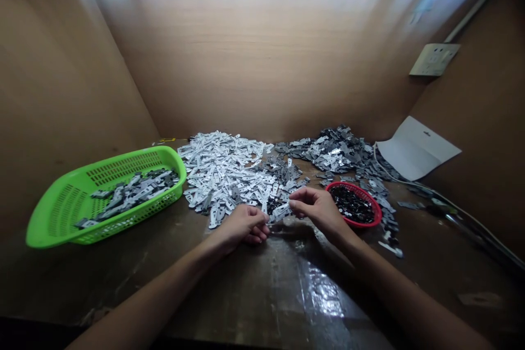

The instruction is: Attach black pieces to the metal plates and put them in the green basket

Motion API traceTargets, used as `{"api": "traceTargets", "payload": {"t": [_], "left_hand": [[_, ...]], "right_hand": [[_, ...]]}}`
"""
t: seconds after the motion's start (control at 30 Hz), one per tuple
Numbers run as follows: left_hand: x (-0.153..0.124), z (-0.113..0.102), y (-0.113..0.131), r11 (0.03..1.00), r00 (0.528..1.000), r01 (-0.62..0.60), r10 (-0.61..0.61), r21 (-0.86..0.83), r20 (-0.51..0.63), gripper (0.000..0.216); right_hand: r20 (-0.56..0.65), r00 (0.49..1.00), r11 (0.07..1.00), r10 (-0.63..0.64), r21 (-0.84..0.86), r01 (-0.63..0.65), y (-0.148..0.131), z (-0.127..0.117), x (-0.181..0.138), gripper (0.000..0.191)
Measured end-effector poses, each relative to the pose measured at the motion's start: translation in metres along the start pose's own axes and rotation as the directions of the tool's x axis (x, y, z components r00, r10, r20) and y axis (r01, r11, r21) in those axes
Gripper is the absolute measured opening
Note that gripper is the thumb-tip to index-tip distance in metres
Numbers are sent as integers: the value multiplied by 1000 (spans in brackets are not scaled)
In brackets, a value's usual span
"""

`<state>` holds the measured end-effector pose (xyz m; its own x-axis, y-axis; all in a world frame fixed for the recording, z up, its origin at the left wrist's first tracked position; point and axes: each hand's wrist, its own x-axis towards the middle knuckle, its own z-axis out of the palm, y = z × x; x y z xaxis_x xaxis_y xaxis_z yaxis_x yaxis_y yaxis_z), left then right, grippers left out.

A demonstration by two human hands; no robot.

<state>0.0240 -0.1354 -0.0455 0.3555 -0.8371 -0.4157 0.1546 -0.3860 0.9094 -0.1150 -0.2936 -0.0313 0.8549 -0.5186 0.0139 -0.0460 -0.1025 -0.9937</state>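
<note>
My left hand (247, 224) is closed, its thumb and forefinger pinched at the left end of a small flat silver-grey metal plate (280, 211). The fingers of my right hand (314, 206) pinch the right end of that plate. Just behind both hands spreads a pile of long, light metal plates with holes (227, 167). Darker, smaller metal plates (283, 170) lie at its right side. Close to my right wrist stands a round red basket (378, 213) holding small shiny black parts (351, 203).
A green perforated basket (53, 219) with assembled-looking grey metal pieces (137, 192) stands at left. Dark metal plates (340, 150) are heaped at back right. A bent white card (418, 147) leans by the right wall, near a cable. A socket panel (435, 59) hangs above.
</note>
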Motion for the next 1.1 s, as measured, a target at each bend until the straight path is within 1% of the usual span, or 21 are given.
{"api": "traceTargets", "payload": {"t": [0.07, 0.27, 0.33, 0.63, 0.8, 0.93, 1.1], "left_hand": [[0, 1, 1, 1000, 1000, -1, 1, 13, -2, 32], [0, 1, 0, 1000, 1000, 6, -6, 14, -7, 32], [1, 1, -1, 1000, 1000, 2, -2, 10, -1, 32], [1, 0, -1, 1000, 1000, 7, -7, 8, 7, 31], [2, -3, -4, 1000, 1000, 1, -1, -26, 12, 29], [3, -3, -5, 1000, 1000, -4, 5, -20, 13, 30], [3, -3, -4, 1000, 1000, -1, 1, -10, 3, 30]], "right_hand": [[-4, 1000, 1000, 13, 1, -13, 3, 2, 0, 40], [-57, 998, 993, 19, -119, -25, 8, 7, -1, 38], [-63, 998, 990, 14, -137, -23, 9, 8, -1, 37], [-32, 999, 992, 21, -126, -25, 15, 11, -2, 35], [-67, 997, 983, -33, -180, 21, 15, 10, -2, 34], [-68, 998, 985, -6, -175, -6, 14, 9, -2, 37], [-93, 996, 985, -13, -173, -3, 11, 10, -3, 34]]}}
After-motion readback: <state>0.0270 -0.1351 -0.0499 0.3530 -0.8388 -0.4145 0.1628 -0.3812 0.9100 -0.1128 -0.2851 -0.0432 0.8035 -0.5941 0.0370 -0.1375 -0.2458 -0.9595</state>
